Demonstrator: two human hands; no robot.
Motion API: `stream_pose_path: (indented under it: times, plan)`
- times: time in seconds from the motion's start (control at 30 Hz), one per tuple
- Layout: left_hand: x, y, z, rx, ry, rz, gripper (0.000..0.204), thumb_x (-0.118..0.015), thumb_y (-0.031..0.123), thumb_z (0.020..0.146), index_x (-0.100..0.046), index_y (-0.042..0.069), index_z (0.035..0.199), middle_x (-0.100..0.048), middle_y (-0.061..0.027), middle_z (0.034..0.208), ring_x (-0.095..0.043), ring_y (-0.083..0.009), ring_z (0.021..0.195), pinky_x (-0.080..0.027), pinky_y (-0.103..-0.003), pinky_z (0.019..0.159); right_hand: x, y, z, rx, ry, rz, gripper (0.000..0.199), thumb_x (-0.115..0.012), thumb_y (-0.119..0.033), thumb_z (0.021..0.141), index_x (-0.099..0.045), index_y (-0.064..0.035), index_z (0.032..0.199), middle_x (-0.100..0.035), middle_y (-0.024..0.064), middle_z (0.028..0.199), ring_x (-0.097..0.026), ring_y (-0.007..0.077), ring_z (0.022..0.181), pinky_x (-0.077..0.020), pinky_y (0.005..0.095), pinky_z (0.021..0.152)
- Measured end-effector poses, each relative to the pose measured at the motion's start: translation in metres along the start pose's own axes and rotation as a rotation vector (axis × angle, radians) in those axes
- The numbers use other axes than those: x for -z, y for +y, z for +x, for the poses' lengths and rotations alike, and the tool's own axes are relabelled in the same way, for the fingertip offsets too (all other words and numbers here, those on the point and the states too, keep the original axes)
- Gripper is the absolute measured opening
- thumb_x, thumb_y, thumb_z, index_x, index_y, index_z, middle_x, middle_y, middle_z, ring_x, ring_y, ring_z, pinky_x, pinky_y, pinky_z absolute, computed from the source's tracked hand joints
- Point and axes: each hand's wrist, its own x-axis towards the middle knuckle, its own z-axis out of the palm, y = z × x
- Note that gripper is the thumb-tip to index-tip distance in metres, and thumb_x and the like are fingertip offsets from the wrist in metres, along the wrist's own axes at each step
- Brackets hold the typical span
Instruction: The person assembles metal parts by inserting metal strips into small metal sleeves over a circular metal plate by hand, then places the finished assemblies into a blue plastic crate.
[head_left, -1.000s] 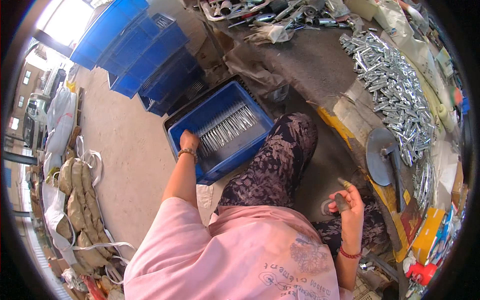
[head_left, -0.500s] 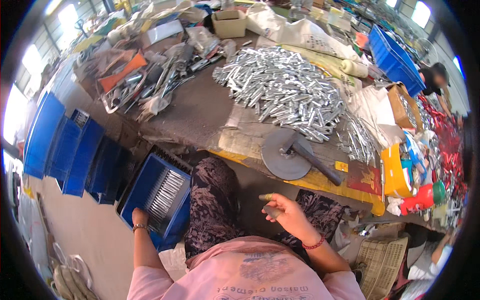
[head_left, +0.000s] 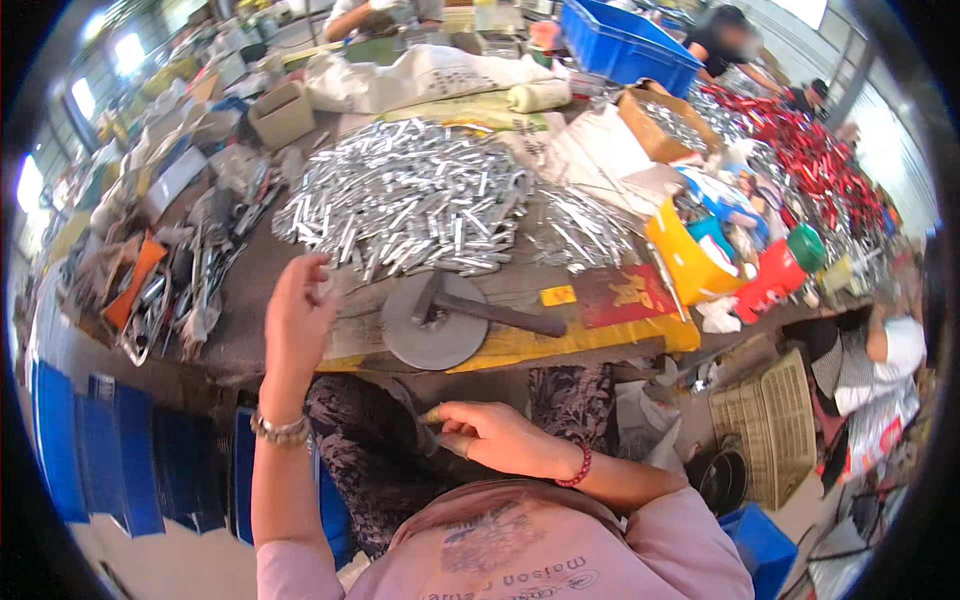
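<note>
the pile of shiny metal tubes [head_left: 415,200] lies on the messy table [head_left: 260,300] in the upper middle of the frame. the left hand [head_left: 297,312] is up in the left middle of the frame, just below the near edge of the pile. its fingers are loosely curled and it holds nothing that shows; the fingertips sit near the closest tubes. a beaded bracelet [head_left: 280,430] is on that wrist. the right hand [head_left: 490,435] is low in the middle of the frame, over the lap, well apart from the pile. its fingers are closed around something small [head_left: 432,414], and only a little tip pokes out, too small to tell what it is. a round grey metal disc [head_left: 420,335] with a hammer [head_left: 480,310] lying on it sits at the table edge, between the two hands. a yellow bin [head_left: 685,265] and a red bottle with a green cap [head_left: 785,270] stand to the right. blue crates [head_left: 100,460] are at the lower left.
</note>
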Motion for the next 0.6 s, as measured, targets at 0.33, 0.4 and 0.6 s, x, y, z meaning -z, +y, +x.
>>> stream_pose_path:
  times: [0.33, 0.4, 0.6]
  plan:
    - [-0.063, 0.012, 0.042, 0.034, -0.075, 0.047, 0.045, -0.07, 0.001, 0.089, -0.063, 0.005, 0.133, -0.067, -0.0094, 0.088, -0.069, -0.0232, 0.079, -0.055, -0.038, 0.072, 0.147, -0.033, 0.003, 0.242, 0.775, -0.701, 0.02, -0.077, -0.009, 0.09, -0.074, -0.008, 0.11, -0.073, 0.0139, 0.096, -0.075, 0.0358, 0.087, -0.0602, 0.0456, 0.075]
    - [-0.05, 0.018, 0.035, 0.181, -0.134, -0.261, 0.043, -0.069, -0.001, 0.09, -0.062, 0.001, 0.133, -0.061, -0.0031, 0.085, -0.059, -0.0083, 0.069, -0.048, -0.028, 0.058, 0.172, -0.012, 0.023, 0.212, 0.872, -0.789, 0.016, -0.074, -0.011, 0.09, -0.073, -0.0069, 0.105, -0.072, 0.0161, 0.099, -0.075, 0.0377, 0.09, -0.0597, 0.0488, 0.077]
    - [-0.026, 0.053, -0.022, 0.388, -0.241, -0.662, 0.025, -0.071, -0.001, 0.095, -0.071, -0.001, 0.12, -0.07, -0.0055, 0.087, -0.065, -0.0107, 0.071, -0.057, -0.025, 0.063, 0.201, 0.03, 0.081, 0.041, 0.819, -0.998, 0.014, -0.072, -0.011, 0.086, -0.07, -0.0044, 0.098, -0.07, 0.0181, 0.102, -0.073, 0.0446, 0.088, -0.0585, 0.056, 0.078]
